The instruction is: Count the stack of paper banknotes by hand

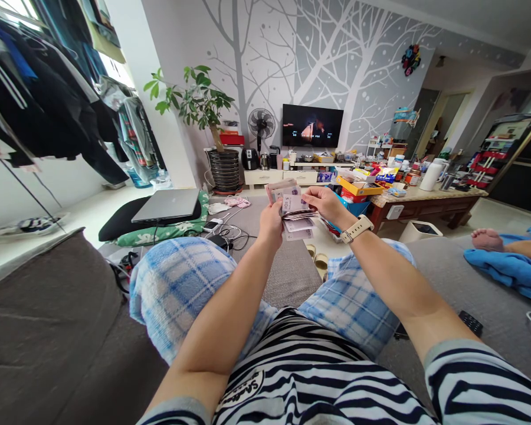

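Plaid legs (186, 283): 2, spread to either side below the forearms.
Left hand (272, 223): closed on the lower left side of the fanned paper notes (294, 203).
Right hand (328, 203): narrow grip, fingertips on the notes' upper right edge; pale watch (356, 229) on its wrist.
Paper notes: held between the 2 hands, above the gray seat (287, 277).
Laptop (168, 205): closed, left of the hands, on a black cushion (115, 221).
Low table (425, 198): beyond the right forearm, crowded.
Television (312, 126): lit, by the far wall.
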Action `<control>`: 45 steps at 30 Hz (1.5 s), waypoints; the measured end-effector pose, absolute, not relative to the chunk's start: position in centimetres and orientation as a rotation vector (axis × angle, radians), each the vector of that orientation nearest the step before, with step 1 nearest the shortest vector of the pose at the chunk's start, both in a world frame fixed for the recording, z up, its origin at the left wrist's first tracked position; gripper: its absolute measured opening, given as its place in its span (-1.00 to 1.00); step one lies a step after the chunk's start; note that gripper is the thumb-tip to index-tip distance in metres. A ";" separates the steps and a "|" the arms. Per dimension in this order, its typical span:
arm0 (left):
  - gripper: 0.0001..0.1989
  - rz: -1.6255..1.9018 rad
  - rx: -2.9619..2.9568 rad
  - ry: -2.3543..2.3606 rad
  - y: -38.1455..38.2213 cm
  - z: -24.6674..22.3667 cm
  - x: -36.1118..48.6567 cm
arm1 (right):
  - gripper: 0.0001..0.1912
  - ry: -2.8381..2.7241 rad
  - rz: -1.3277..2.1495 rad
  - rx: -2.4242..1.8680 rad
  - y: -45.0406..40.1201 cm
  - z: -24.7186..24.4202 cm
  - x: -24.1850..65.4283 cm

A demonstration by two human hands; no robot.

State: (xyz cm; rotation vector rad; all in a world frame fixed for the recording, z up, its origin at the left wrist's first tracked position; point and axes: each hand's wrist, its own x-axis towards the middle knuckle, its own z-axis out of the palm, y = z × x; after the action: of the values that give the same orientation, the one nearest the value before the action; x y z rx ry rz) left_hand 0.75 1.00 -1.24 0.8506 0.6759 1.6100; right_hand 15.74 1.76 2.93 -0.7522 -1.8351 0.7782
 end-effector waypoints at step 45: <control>-0.69 1.603 0.860 0.662 1.3 -1.7 0.8 | -0.62 -1.872 0.561 -0.929 3.1 2.3 16.2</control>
State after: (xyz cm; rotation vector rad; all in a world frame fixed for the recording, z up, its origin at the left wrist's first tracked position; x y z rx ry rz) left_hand 0.81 1.32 -1.72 0.8603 0.6617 1.6030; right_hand 16.22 3.05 2.29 -0.9293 -1.8715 0.5609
